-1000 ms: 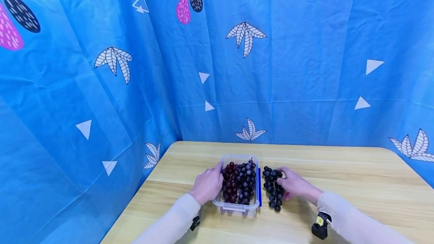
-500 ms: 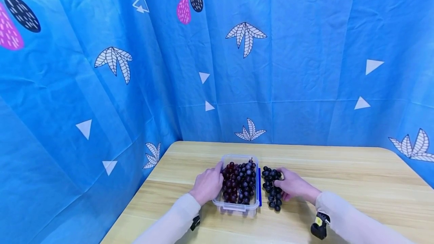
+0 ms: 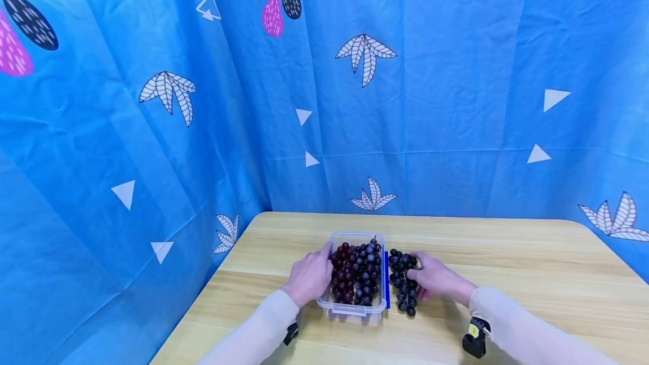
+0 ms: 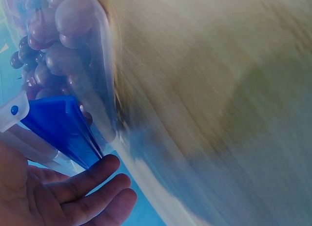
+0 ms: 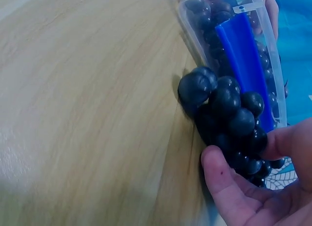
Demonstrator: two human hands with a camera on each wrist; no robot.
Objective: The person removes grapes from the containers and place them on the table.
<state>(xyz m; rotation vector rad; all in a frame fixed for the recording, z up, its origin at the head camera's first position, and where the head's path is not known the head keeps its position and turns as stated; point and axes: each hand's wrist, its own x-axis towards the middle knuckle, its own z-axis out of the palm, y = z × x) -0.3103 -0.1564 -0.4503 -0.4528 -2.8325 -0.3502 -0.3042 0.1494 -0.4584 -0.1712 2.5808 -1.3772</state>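
A clear plastic food container (image 3: 350, 311) with blue-trimmed sides sits on the table, lidless from above. Inside lie reddish grapes (image 3: 343, 277) on the left and a dark bunch on the right. My left hand (image 3: 308, 276) holds the container's left side at the rim; in the left wrist view several fingers lie along the outside near a blue clasp (image 4: 61, 126). Beside the container's right wall, my right hand (image 3: 436, 276) grips a loose bunch of black grapes (image 3: 399, 277). Thumb and fingers pinch these black grapes (image 5: 226, 102) in the right wrist view, the bunch low over the wood.
The wooden table (image 3: 532, 275) stretches right and behind the container. A blue patterned curtain (image 3: 446, 100) hangs along its back and left sides. Black wrist devices (image 3: 475, 338) sit below the pale sleeves (image 3: 522, 320).
The right hand and the black grapes have shifted slightly left, nearer the container's right wall. The left hand keeps its hold on the container. The head view has shifted a little.
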